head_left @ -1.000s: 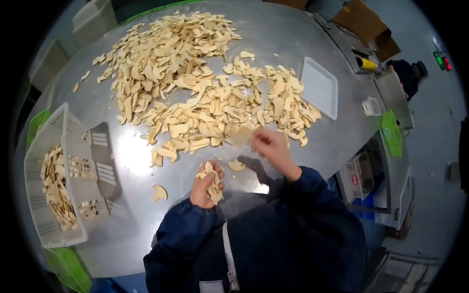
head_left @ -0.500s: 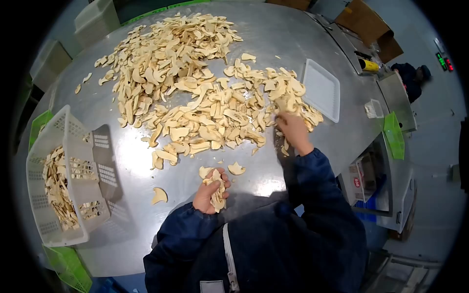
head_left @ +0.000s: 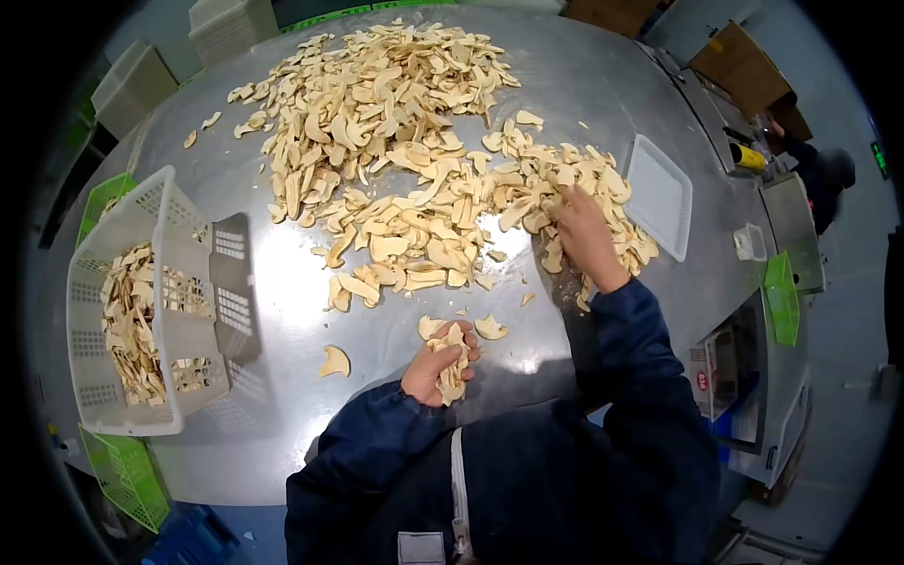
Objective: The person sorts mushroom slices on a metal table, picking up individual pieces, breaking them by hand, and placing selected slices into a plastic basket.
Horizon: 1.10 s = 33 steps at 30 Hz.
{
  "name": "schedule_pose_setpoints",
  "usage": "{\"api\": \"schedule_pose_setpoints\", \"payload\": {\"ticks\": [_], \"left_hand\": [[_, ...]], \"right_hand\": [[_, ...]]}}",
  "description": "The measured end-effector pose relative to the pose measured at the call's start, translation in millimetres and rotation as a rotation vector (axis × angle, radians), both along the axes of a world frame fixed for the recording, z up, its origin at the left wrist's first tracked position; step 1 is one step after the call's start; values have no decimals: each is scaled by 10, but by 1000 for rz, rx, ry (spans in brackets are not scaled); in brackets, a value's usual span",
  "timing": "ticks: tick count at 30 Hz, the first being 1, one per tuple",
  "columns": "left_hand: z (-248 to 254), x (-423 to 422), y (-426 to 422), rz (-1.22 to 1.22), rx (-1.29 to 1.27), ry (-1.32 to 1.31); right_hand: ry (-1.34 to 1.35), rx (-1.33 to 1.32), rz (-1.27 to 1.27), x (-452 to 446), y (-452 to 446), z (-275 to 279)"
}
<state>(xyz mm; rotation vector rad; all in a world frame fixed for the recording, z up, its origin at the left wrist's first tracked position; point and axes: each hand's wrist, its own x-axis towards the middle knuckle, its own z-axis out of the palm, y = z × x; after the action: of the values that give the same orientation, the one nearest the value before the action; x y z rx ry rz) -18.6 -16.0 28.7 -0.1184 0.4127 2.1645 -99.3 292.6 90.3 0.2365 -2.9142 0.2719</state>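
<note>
My left hand point(head_left: 439, 367) is closed around a small bundle of pale dried mushroom slices point(head_left: 453, 365), held low over the steel table near my jacket. Loose slices lie close by, one mushroom slice point(head_left: 491, 327) just right of that hand and another point(head_left: 334, 361) to its left. My right hand point(head_left: 589, 237) reaches into the right part of the spread mushroom slices point(head_left: 414, 226), its fingers curled down among them. Its fingertips are partly hidden, so what they grip does not show clearly. A bigger heap of slices point(head_left: 377, 104) lies farther back.
A white perforated basket point(head_left: 169, 311) with mushroom slices inside stands at the left. On the right lies a shallow white tray point(head_left: 661, 193). Stacked white containers point(head_left: 231, 28) are at the back left. Another person point(head_left: 817, 184) is at the far right beside a steel counter.
The camera view has shifted, moving the scene rightward. My right hand has gone farther into the slices, and a gap has opened to its left. My left hand keeps its bundle.
</note>
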Motion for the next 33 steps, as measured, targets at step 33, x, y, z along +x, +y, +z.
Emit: {"api": "schedule_pose_setpoints", "payload": {"ticks": [33], "left_hand": [[113,-12,-21,-6,-78,39]], "right_hand": [[-376,-384,34,-369,-733,187]]}}
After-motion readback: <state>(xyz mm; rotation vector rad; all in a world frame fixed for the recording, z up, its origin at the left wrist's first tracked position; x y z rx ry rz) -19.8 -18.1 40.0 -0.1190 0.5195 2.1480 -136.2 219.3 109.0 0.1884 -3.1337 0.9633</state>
